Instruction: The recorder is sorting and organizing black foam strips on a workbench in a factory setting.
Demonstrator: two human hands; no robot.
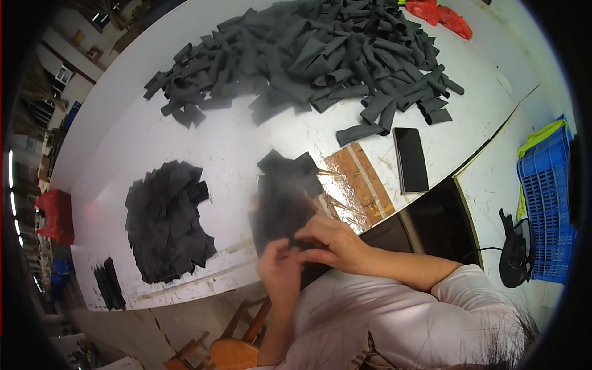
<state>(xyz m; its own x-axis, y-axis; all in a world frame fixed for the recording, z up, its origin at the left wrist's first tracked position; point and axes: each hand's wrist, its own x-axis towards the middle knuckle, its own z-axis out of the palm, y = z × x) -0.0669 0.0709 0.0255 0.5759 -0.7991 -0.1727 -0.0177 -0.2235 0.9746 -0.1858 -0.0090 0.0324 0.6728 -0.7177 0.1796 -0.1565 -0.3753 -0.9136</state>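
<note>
Dark hair (493, 348) shows against the pale shirt (394, 314) in the foreground; beyond it, the left hand (279, 265) and right hand (336, 243) nearly meet, fingers curled, though I cannot tell whether they pinch anything; just past them a stack of dark grey cloth pieces (287, 191) lies on the white table (228, 132); another stack (165, 222) sits to its left; a big loose heap (345, 55) spreads farther off; a phone (411, 160) rests to the right.

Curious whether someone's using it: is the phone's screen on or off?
Off, it appears: the phone lies on the table showing only black, with nothing lit.
</note>
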